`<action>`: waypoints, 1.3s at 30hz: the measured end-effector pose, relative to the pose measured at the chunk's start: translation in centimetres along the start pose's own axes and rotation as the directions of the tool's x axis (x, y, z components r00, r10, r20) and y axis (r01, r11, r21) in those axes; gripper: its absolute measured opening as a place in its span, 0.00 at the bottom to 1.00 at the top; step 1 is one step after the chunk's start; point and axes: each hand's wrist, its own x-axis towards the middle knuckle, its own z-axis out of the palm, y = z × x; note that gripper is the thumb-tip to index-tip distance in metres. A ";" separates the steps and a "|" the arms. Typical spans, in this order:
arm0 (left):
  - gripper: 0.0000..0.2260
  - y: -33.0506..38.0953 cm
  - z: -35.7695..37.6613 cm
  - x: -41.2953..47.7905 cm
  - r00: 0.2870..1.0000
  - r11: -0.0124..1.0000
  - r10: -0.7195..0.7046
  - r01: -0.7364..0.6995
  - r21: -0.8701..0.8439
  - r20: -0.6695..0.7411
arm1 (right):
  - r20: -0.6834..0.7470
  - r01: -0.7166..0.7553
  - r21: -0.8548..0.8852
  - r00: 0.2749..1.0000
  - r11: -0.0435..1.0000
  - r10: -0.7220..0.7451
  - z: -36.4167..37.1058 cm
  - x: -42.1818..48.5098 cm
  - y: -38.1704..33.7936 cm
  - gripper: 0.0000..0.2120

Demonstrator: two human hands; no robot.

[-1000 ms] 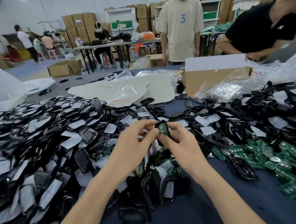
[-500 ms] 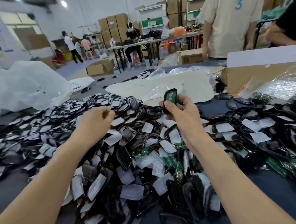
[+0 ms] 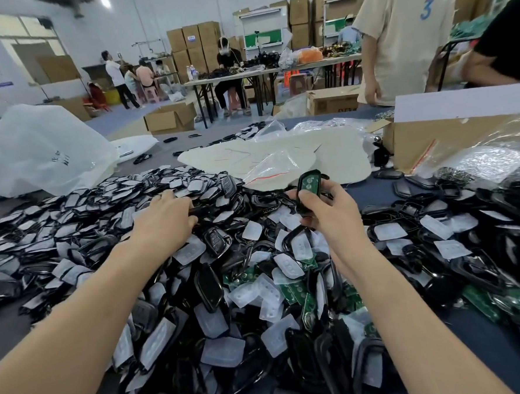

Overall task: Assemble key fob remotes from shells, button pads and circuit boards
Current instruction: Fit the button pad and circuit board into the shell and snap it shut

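Fob is up above the heap, thumb and fingers of the right hand clamped round its lower half. It's a glossy black shell with the green board showing in the open face, no cover on that side. I'd call it light, stiff and slick, and that board may sit loose, so grip the rim and not the board. Left hand is down on the pile of shells and white pads with its fingertips hidden. Can't tell if they hold anything. Blue worktop underneath.
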 end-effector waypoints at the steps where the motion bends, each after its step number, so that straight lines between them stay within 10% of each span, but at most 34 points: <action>1: 0.11 0.1 -0.2 -0.2 0.999 1.000 0.019 -0.020 -0.017 -0.045 | 0.004 -0.005 0.007 1.000 1.000 0.005 -0.2 -0.2 0.0 0.12; 9: 0.08 9.5 -0.6 -7.7 0.727 0.723 0.373 -0.617 -0.311 -0.577 | 0.052 -0.190 0.203 0.982 0.961 0.183 -5.5 -4.2 -1.0 0.14; 14: 0.16 16.4 2.8 -9.5 0.624 0.694 0.424 -0.689 -0.207 -0.657 | 0.074 -0.375 0.180 0.927 0.909 0.368 -9.6 -7.2 -1.9 0.10; 19: 0.24 19.2 5.1 -9.5 0.516 0.655 0.481 -0.749 -0.101 -0.709 | 0.113 -0.258 0.050 0.961 0.965 0.251 -11.6 -8.7 -1.0 0.09; 21: 0.21 19.7 5.6 -9.5 0.543 0.670 0.448 -0.730 -0.134 -0.710 | 0.084 -0.226 0.039 0.971 0.973 0.222 -11.9 -8.5 -0.7 0.09; 23: 0.13 20.0 5.5 -9.9 0.723 0.619 0.281 -0.639 -0.457 -0.631 | 0.053 -0.218 0.072 0.975 0.973 0.214 -12.0 -8.3 -0.6 0.09; 26: 0.13 20.6 4.7 -10.6 0.948 0.280 0.125 -0.316 -0.907 -0.291 | 0.026 -0.182 0.081 0.983 0.980 0.180 -12.0 -8.1 -0.3 0.10; 39: 0.10 21.8 3.5 -12.4 0.959 0.012 0.239 -0.160 -0.987 -0.152 | 0.079 -0.069 -0.076 0.994 0.995 0.075 -11.3 -8.6 0.1 0.05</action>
